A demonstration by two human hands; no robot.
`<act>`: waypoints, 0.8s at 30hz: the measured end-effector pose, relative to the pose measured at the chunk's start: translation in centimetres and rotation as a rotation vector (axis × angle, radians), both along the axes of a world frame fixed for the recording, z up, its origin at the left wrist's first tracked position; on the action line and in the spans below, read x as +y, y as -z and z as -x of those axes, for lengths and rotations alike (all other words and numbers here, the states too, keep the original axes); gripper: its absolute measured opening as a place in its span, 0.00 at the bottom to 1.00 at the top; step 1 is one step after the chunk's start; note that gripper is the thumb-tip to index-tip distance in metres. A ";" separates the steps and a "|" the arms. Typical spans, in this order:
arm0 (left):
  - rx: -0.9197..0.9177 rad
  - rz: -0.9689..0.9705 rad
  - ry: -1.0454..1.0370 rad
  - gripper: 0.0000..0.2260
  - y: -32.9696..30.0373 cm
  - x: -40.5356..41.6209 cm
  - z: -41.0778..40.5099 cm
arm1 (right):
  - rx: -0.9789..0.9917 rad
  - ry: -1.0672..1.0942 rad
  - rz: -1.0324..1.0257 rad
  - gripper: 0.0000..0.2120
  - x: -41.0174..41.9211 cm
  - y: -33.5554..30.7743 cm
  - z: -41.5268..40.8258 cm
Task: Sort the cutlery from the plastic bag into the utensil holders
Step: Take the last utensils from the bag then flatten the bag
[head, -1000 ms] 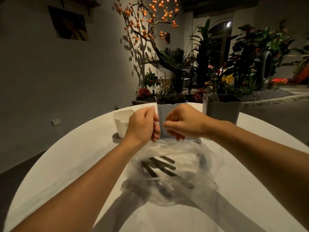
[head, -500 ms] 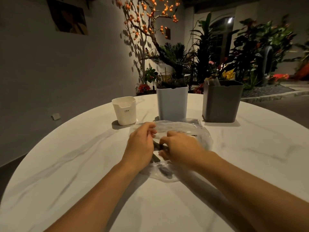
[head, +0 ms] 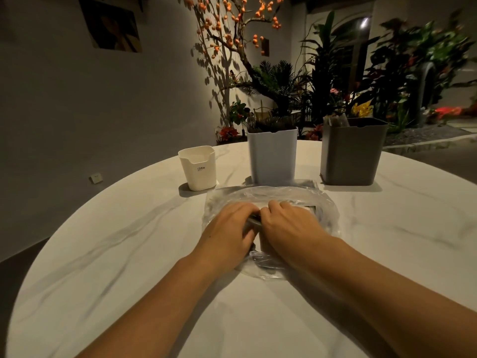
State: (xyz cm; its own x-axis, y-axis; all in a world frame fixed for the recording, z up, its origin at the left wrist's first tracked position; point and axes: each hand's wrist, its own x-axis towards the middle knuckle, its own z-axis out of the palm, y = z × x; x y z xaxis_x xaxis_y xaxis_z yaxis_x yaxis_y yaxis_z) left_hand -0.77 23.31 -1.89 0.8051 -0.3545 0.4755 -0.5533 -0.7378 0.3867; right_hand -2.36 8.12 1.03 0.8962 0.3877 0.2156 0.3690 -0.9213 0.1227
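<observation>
Both hands, left (head: 227, 233) and right (head: 289, 226), lie on the plastic bag (head: 324, 215) on the tabletop (head: 129, 254); fingers curled into it (grip unclear); dark cutlery (head: 254, 220) between them.

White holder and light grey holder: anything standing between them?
No, only bare tabletop separates the white holder from the light grey holder, in the head view.

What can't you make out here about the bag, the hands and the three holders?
- Head view: cutlery in the plastic bag, covered by the left hand and right hand; type and count unclear.
- Fingertips, tucked under: grip unclear.
- Contents of the blue holder and grey holder: dark, walled in.
- White holder: inside hidden by its wall.
</observation>
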 end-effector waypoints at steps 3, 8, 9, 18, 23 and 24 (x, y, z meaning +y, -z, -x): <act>-0.006 -0.015 0.013 0.10 0.1 0.0 -0.2 | -0.025 0.008 0.019 0.15 -0.2 0.3 0.1; 0.015 -0.017 0.034 0.10 0.1 -0.1 -0.1 | -0.024 0.009 0.039 0.13 -0.8 0.2 0.0; 0.009 -0.028 0.031 0.11 0.1 -0.1 -0.1 | -0.020 0.006 0.037 0.13 -0.8 0.2 0.0; 0.003 -0.054 0.006 0.13 0.4 -0.1 -0.3 | -0.037 0.054 0.030 0.09 -1.1 0.2 0.2; -0.038 -0.063 0.007 0.13 0.4 -0.1 0.0 | -0.057 0.018 0.053 0.11 -1.1 0.2 0.3; -0.050 -0.069 0.003 0.13 0.3 -0.1 0.1 | -0.052 0.007 0.066 0.12 -1.1 0.1 0.4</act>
